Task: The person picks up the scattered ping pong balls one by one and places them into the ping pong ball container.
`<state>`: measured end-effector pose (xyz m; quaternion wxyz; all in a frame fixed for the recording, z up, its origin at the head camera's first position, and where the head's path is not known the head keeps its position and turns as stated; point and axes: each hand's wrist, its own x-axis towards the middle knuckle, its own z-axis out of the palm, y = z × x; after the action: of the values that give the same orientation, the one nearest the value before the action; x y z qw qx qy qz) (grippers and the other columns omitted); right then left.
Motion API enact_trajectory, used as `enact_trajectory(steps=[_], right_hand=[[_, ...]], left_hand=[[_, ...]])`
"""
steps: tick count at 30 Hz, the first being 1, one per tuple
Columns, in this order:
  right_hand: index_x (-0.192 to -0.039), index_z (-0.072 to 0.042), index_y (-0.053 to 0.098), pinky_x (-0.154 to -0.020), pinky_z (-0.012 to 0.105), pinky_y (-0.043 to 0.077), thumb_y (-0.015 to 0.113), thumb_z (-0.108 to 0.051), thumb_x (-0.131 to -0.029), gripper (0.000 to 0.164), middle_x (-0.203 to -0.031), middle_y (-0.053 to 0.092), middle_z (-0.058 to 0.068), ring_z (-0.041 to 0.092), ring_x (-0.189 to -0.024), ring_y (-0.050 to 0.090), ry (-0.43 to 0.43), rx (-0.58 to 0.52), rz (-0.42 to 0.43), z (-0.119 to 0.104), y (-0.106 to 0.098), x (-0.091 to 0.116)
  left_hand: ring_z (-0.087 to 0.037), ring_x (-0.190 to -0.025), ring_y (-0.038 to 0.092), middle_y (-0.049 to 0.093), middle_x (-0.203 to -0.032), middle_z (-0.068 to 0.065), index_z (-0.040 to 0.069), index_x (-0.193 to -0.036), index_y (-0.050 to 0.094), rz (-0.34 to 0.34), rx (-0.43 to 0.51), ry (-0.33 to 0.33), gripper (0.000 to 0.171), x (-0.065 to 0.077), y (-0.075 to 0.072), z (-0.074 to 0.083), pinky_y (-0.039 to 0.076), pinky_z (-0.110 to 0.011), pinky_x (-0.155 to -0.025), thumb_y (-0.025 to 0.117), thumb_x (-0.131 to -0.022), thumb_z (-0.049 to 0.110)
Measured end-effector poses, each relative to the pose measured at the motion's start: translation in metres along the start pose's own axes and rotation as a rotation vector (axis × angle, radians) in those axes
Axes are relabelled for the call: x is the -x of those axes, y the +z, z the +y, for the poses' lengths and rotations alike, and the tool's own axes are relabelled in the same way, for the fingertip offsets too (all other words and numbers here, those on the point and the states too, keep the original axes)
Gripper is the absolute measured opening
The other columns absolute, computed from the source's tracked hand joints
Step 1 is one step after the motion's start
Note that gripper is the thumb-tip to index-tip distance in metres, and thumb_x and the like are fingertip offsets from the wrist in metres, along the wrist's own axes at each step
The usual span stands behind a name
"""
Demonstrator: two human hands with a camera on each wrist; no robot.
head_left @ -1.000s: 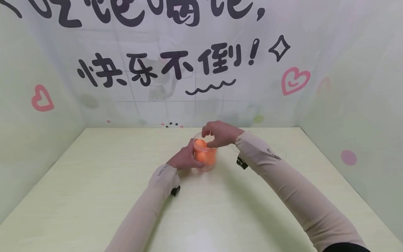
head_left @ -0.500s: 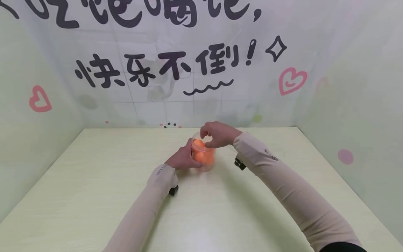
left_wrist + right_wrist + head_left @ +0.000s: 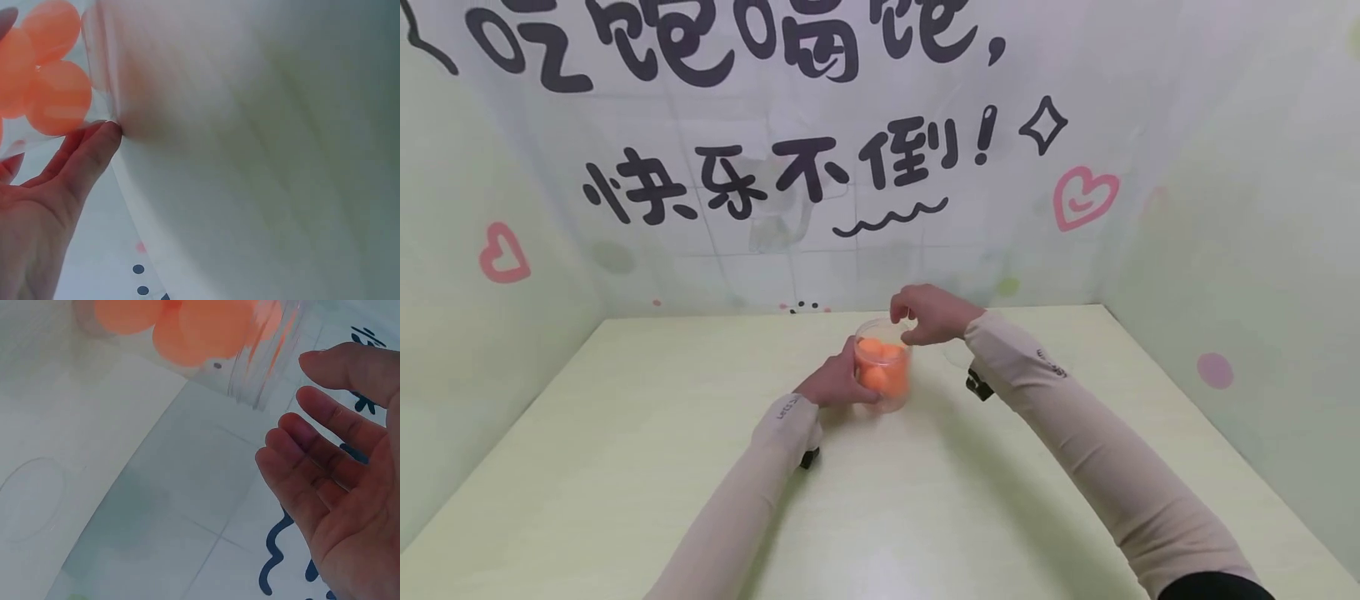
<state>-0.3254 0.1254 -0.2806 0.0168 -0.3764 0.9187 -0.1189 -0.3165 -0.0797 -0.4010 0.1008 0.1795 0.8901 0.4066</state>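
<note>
A clear plastic jar (image 3: 882, 407) holding several orange balls (image 3: 874, 379) stands upright on the table, its mouth uncovered. My left hand (image 3: 835, 380) grips it from the left, with the thumb across the near side and the fingers on the far side. In the left wrist view, fingertips (image 3: 111, 128) press the wall near the jar's base. Just above and to the right of the rim hovers my right hand (image 3: 936, 315), fingers loosely bent. The right wrist view shows this hand (image 3: 350, 469) apart from the jar's threaded neck (image 3: 259, 369), with nothing between thumb and fingers.
On the pale table (image 3: 662, 467), a clear round lid (image 3: 957, 356) lies right of the jar, partly behind the right wrist. Directly behind the table rises a printed backdrop (image 3: 737, 275), and further panels stand at both sides.
My right hand has lifted slightly and drawn right, off the jar's rim. The left hand keeps its grip on the jar. The head view has tilted up a little.
</note>
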Motion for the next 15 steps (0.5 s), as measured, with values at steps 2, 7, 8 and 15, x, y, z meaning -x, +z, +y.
enact_trajectory(steps=[2, 7, 8, 15], right_hand=[[-0.097, -0.001, 0.063, -0.085, 0.038, 0.047, 0.064, -0.008, -0.076, 0.022, -0.097, 0.062, 0.014, 0.028, -0.091, 0.057, 0.013, -0.001, 0.014, 0.007, -0.002, 0.001], [-0.095, -0.001, 0.063, -0.083, 0.038, 0.046, 0.061, -0.005, -0.076, 0.019, -0.092, 0.061, 0.012, 0.026, -0.088, 0.055, 0.071, -0.002, 0.018, 0.020, -0.001, 0.002], [-0.096, 0.000, 0.063, -0.084, 0.039, 0.046, 0.061, -0.005, -0.076, 0.020, -0.093, 0.062, 0.013, 0.026, -0.089, 0.055, 0.089, 0.000, 0.015, 0.021, 0.001, 0.003], [-0.114, 0.001, 0.059, -0.094, 0.042, 0.045, 0.058, -0.009, -0.082, 0.033, -0.113, 0.060, 0.017, 0.031, -0.105, 0.056, 0.210, 0.044, 0.047, 0.033, 0.016, 0.006]], left_hand=[[-0.020, -0.095, 0.054, 0.060, -0.118, -0.002, 0.011, -0.136, 0.029, 0.006, -0.005, -0.004, 0.085, 0.000, -0.001, -0.001, 0.042, -0.032, -0.083, 0.079, -0.069, 0.026], [-0.021, -0.098, 0.053, 0.058, -0.121, -0.005, 0.008, -0.135, 0.028, 0.009, -0.013, -0.007, 0.085, 0.000, -0.004, -0.005, 0.041, -0.033, -0.085, 0.079, -0.070, 0.024], [-0.021, -0.098, 0.053, 0.058, -0.121, -0.006, 0.008, -0.134, 0.029, 0.009, -0.006, -0.003, 0.083, 0.000, -0.004, -0.006, 0.041, -0.033, -0.085, 0.079, -0.070, 0.024], [-0.023, -0.109, 0.051, 0.054, -0.127, -0.009, 0.013, -0.138, 0.025, 0.002, 0.039, -0.046, 0.093, 0.000, 0.001, -0.016, 0.041, -0.039, -0.094, 0.083, -0.069, 0.030]])
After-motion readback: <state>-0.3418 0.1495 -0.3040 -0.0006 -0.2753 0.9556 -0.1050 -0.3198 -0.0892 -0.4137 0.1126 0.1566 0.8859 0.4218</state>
